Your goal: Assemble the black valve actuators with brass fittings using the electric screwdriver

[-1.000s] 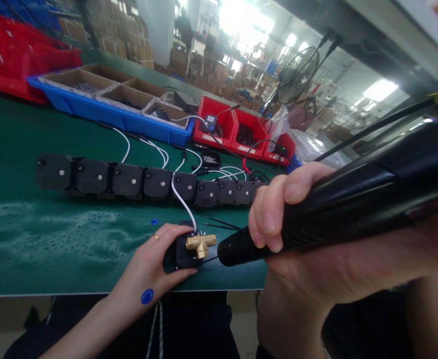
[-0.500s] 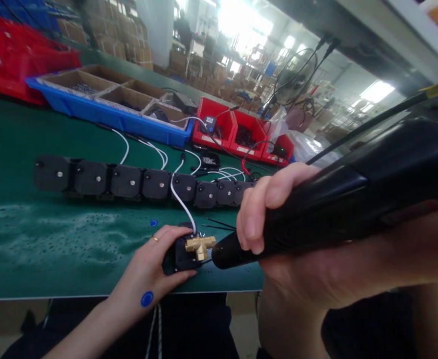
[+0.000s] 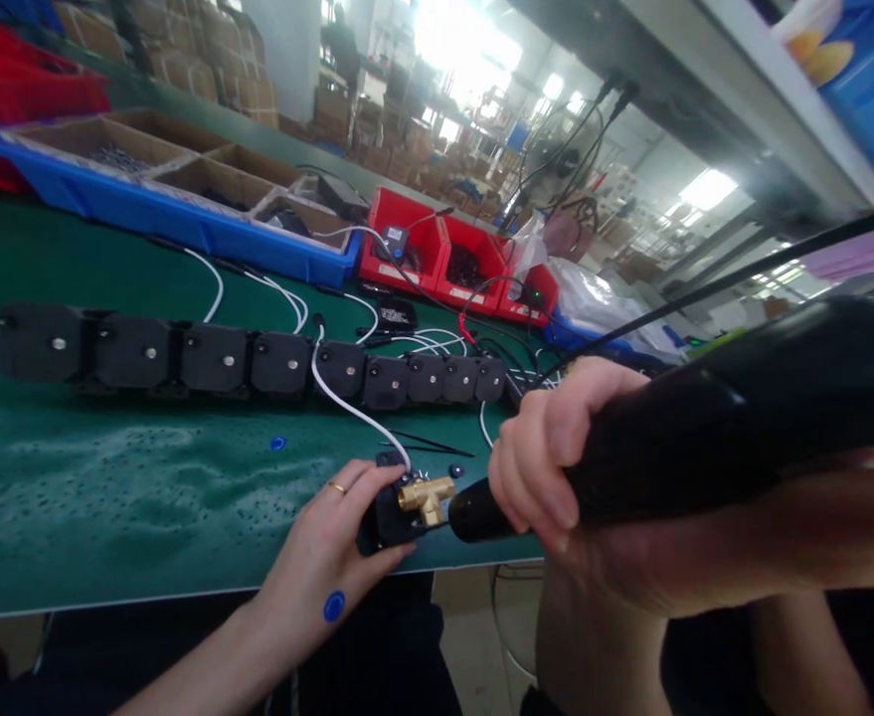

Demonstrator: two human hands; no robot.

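Near the front edge of the green bench, my left hand (image 3: 339, 527) grips a black square housing (image 3: 392, 509) between thumb and fingers. A brass T-shaped fitting (image 3: 428, 497) sits on that housing, and a white cable (image 3: 354, 406) runs out of its top. My right hand (image 3: 548, 467) is wrapped around a thick black electric screwdriver (image 3: 675, 447), held nearly level. Its tip points left at the housing, right beside the brass fitting; whether the bit touches a screw I cannot make out.
A row of black square units (image 3: 213, 358) lies across the green bench (image 3: 108, 477). Behind it stand a blue divided tray (image 3: 183, 234) and red bins (image 3: 407, 267) of small parts. Black zip ties (image 3: 437, 445) and a small black piece (image 3: 456, 469) lie beyond the housing.
The view has shifted, so the bench items appear further left. Both hands keep their holds, and the screwdriver tip stays beside the brass fitting.
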